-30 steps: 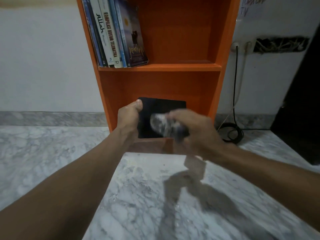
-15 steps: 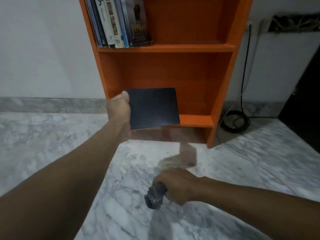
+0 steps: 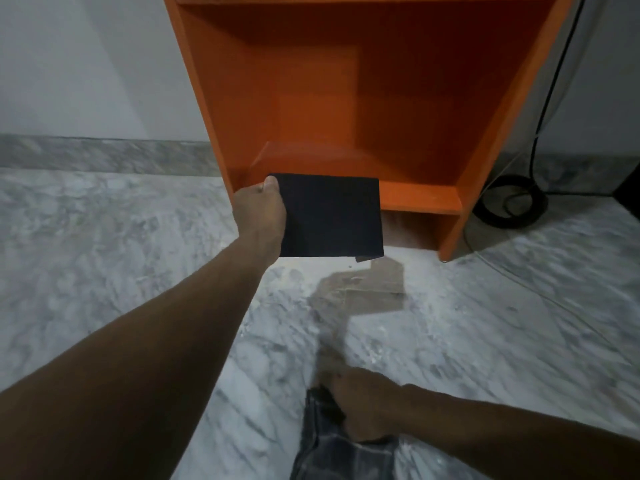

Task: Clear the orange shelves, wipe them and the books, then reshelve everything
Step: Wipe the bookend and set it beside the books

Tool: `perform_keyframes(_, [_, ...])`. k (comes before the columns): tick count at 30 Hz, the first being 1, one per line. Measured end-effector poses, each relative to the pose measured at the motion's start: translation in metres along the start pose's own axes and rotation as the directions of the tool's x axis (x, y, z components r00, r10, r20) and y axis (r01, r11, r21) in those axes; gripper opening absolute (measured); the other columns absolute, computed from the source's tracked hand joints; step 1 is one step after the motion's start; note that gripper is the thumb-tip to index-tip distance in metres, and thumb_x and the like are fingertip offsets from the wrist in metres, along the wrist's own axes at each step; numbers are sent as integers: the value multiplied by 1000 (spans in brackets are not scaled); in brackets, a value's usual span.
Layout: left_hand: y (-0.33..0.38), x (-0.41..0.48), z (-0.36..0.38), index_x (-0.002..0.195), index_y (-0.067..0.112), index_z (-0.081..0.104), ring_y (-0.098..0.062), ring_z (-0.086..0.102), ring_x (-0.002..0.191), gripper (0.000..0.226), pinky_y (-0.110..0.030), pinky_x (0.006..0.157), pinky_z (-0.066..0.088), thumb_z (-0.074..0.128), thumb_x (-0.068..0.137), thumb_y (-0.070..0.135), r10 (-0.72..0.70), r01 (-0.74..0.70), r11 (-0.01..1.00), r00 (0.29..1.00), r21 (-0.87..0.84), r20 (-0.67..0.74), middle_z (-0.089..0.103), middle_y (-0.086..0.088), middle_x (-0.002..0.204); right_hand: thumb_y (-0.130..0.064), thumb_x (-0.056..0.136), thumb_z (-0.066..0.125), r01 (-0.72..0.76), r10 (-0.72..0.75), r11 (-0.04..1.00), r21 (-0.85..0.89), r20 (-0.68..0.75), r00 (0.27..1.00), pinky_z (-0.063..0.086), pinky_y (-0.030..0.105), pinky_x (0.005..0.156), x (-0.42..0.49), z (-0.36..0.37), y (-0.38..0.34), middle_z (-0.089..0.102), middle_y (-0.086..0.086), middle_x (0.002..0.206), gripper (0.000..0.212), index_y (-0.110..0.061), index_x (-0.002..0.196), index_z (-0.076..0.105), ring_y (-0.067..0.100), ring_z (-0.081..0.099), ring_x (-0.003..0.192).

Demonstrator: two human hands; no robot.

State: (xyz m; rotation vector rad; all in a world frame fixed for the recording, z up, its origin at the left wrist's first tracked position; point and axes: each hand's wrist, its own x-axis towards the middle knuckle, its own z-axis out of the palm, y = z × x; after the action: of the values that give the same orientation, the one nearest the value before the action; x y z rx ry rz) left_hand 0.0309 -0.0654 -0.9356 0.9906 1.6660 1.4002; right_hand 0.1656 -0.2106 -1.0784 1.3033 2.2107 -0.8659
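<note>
At mid-frame the left hand grips a black book by its left edge, thumb on top, holding it in front of the lowest board of the orange shelf; at bottom centre the right hand clutches a grey cloth low over the marble floor; a coiled cable lies right of the shelf.

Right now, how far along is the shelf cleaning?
The bottom compartment looks cleared. The left hand grips a black book in front of it; the right hand holds the cloth down by the floor. Left to do: shelve that book. Anything higher up is out of view.
</note>
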Motion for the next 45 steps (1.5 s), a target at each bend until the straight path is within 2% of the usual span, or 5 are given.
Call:
perform_keyframes(3, [-3,0,1,119,15,62,-23,59,102,32,-33,88,45,47,100,35,12,-11,998,1000,67,-10,63,1,111,-18,89,55,113,-92,993,25,-419,903,49,36,80,-11,-9,1,57,9,121,33,-16,122,53,32,58,103])
perform_keyframes(9, [20,-15,-7,69,22,57,-20,58,79,36,-34,82,46,52,97,44,57,-53,987,998,149,-21,61,3,84,-21,82,69,85,-145,988,-128,-957,252,50,34,87,-56,-106,3,64,6,113,37,-13,118,63,24,60,102])
perform_keyframes(19, [111,-34,-39,63,15,58,-18,57,71,49,-33,71,42,46,100,46,290,-290,938,957,188,25,58,1,71,-82,62,61,-251,37,956,-151,-787,615,5,60,117,-103,-216,-35,-18,11,160,136,-18,150,-21,37,-10,147])
perform_keyframes(35, [320,27,-90,100,3,65,-20,73,75,28,-34,71,62,52,101,27,482,-496,866,863,71,155,72,-13,90,-89,30,69,86,170,979,186,-972,164,58,40,80,-161,-402,-63,41,2,122,140,-24,144,18,22,50,108])
perform_keyframes(45, [294,82,-52,116,8,54,-25,64,102,48,-39,77,59,71,86,42,503,-489,848,864,205,-24,63,-8,115,-91,38,68,199,175,957,211,-967,186,47,48,101,-130,-443,-10,38,4,147,141,-25,150,14,27,42,133])
